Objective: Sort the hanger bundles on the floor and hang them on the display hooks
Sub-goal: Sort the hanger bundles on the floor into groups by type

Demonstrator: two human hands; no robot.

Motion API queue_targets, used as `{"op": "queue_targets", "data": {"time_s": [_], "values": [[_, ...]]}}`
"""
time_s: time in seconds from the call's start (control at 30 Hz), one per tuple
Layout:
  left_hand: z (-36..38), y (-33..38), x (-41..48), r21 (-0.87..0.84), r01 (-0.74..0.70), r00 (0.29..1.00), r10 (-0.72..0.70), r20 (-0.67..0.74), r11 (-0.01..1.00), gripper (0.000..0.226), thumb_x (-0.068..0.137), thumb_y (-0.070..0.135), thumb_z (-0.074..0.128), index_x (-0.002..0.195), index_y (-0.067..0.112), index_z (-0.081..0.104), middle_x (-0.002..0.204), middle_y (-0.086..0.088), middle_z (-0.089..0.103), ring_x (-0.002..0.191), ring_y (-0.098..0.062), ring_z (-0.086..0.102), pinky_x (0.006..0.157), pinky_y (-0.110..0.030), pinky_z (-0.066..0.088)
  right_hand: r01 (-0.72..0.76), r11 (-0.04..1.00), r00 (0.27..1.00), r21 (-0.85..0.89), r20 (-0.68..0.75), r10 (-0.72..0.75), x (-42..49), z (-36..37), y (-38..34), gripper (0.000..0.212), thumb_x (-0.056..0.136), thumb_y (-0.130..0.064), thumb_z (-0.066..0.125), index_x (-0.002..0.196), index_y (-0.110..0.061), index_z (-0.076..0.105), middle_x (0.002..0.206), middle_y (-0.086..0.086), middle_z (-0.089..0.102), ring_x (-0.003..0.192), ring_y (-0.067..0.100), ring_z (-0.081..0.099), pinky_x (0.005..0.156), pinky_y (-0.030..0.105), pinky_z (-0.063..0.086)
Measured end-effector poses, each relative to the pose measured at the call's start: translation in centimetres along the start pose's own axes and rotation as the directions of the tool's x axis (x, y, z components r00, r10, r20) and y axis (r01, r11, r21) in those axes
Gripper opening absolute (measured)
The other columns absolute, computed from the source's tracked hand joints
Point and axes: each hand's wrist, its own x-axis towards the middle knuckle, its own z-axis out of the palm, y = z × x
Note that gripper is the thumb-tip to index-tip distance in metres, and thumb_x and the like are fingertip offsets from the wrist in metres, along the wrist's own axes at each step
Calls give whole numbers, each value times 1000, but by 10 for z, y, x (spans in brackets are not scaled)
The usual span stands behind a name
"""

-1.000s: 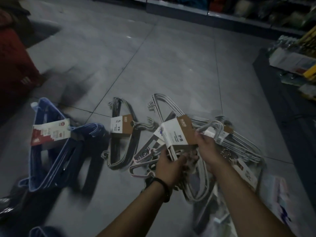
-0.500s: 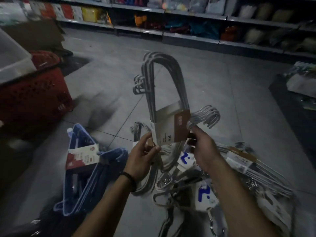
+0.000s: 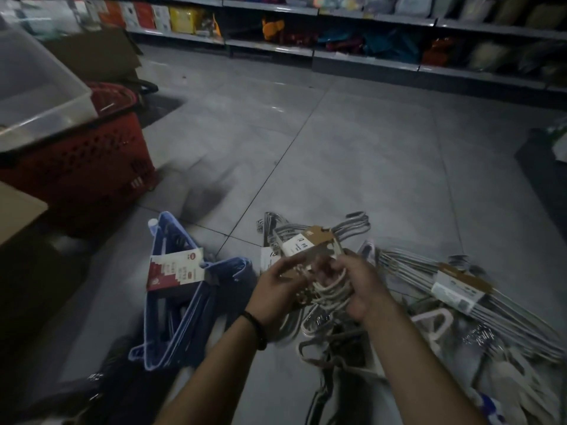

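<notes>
Low over the floor I hold a grey hanger bundle (image 3: 310,243) with a brown and white card sleeve. My left hand (image 3: 277,289) grips its near side below the card. My right hand (image 3: 352,286) curls round the cream hooks (image 3: 329,289) of hangers under it. A blue hanger bundle (image 3: 181,302) with a red and white card lies on the floor to the left. Another grey bundle (image 3: 460,289) with a brown card lies to the right. More cream and white hangers (image 3: 325,354) lie heaped beneath my hands. No display hooks show.
A red perforated basket (image 3: 79,161) stands at the left with a clear plastic bin (image 3: 33,87) on it. Stocked store shelves (image 3: 368,53) run along the back. A dark low shelf base (image 3: 543,167) sits at the right. Grey tiled floor (image 3: 337,148) stretches ahead.
The grey bundle, held up high half a second ago, has come down low over the pile. My right hand has shifted onto the cream hooks. The view has tilted up.
</notes>
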Motion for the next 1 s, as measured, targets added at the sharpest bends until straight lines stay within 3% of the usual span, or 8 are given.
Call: {"op": "queue_targets", "data": {"time_s": [0.13,0.23,0.4,0.47,0.6,0.73,0.9,1.0], "values": [[4,-21,1,-33,53,981,-58,-188,998,50,87,16,81,130,13,57,124,-17,70,101,-29,75,75,-35,62,36,983,999,182,-38,-29,10,-5,34,47,67,3,52,110,-6,69,98,17,73,81,29,74,73,44,63],[3,-28,-3,-32,220,969,-223,-108,975,31,94,28,73,120,13,66,111,-12,77,102,-32,75,82,-42,63,62,993,998,102,5,-63,6,-1,52,57,73,-6,56,129,-13,66,108,18,73,92,33,76,80,49,61],[-20,-34,12,3,139,971,-136,-198,990,28,93,5,68,121,9,67,105,-17,77,88,-32,76,73,-40,64,173,861,984,-478,53,-169,8,2,62,61,95,-10,53,148,-41,48,128,4,70,110,28,71,85,48,61],[-33,-37,25,112,101,970,-72,-233,989,33,94,3,66,125,14,65,108,-13,76,93,-29,76,77,-39,63,80,811,996,-580,9,-91,15,1,59,51,100,-13,55,145,-36,52,123,3,72,107,24,71,84,41,58],[-52,-49,43,370,104,953,13,-302,923,42,92,-1,65,116,33,61,110,-4,73,98,-23,72,89,-43,62,-68,923,997,-379,14,79,33,-1,63,31,105,-14,49,127,-18,70,116,10,77,113,31,71,96,44,55],[-100,-103,70,667,263,927,8,-374,697,56,70,37,75,123,37,59,118,-1,68,105,-27,70,91,-50,60,-171,921,985,-351,-27,173,37,7,84,28,102,-6,49,119,-13,71,111,7,78,111,23,68,87,38,50],[-101,-120,54,667,172,945,70,-320,725,47,76,25,86,111,40,60,106,6,74,97,-15,72,87,-45,63,-250,826,967,-505,-84,241,31,7,102,30,101,-14,57,131,-13,60,125,2,68,120,19,58,111,49,43],[-101,-114,55,663,158,955,57,-291,732,44,82,13,81,110,42,62,104,6,74,98,-14,71,88,-47,62,-270,838,962,-475,-94,257,29,6,103,10,102,-11,57,110,-18,55,106,-7,58,109,13,50,119,50,36]]}}
